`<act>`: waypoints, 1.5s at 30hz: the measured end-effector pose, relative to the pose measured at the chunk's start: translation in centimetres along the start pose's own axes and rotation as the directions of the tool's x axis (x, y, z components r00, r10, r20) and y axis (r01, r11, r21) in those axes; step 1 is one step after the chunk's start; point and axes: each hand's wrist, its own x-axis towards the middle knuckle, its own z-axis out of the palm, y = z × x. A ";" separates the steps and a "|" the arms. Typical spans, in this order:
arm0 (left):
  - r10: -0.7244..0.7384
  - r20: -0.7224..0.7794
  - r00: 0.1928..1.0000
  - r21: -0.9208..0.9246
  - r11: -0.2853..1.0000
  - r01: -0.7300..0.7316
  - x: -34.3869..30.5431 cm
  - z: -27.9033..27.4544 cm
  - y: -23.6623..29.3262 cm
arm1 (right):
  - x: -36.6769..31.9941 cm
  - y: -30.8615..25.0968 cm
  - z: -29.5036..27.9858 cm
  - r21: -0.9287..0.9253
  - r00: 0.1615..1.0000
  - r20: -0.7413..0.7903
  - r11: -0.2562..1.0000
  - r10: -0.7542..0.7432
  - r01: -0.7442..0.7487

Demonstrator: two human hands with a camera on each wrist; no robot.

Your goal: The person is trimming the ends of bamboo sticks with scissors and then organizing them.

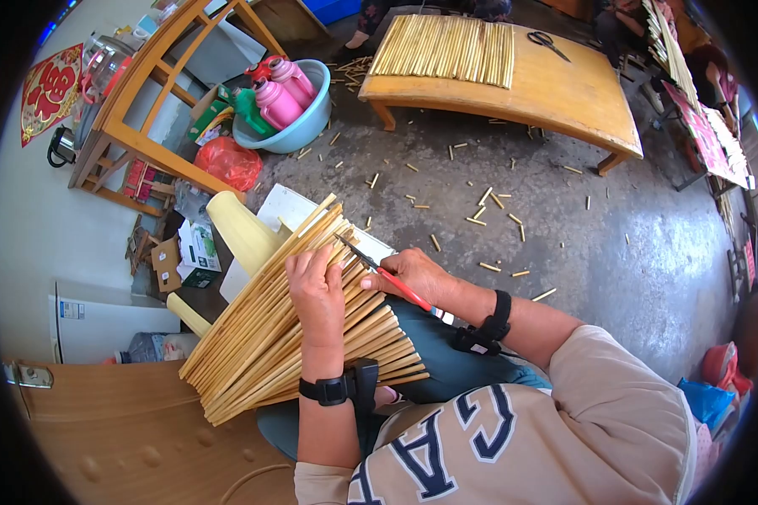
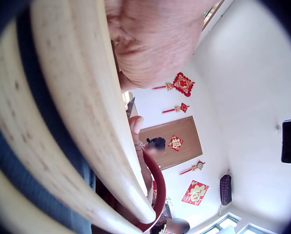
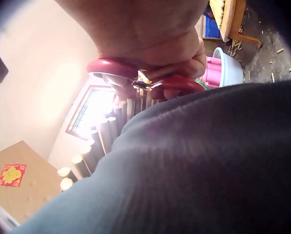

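Observation:
A mat of pale reed sticks (image 1: 257, 341) lies fanned across the person's lap, several stick ends reaching toward the right. The left hand (image 1: 316, 290) grips the mat near its upper end, fingers curled over the sticks; the fingertips' hold is partly hidden. In the right hand (image 1: 417, 276) is a pair of red-handled scissors (image 1: 406, 290), its dark blades pointing at the sticks beside the left fingers. The right wrist view shows the red scissor loops (image 3: 113, 67) under the curled hand, with cut stick ends (image 3: 104, 129) beyond. Sticks (image 2: 72, 73) fill the left wrist view's near side.
Another stick mat (image 1: 446, 50) and dark scissors (image 1: 549, 44) lie on a low wooden table (image 1: 564, 101). Short stick offcuts (image 1: 484, 198) litter the floor. A blue basin (image 1: 312, 126) of pink and green flasks stands by a wooden frame (image 1: 126, 118). Other people sit at the far right.

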 end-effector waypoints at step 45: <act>-0.201 0.114 0.973 -0.003 0.979 0.202 1.0 -1.7 0.9 | 5.3 0.4 0.0 0.848 0.989 -0.083 0.513 -0.123 0.136</act>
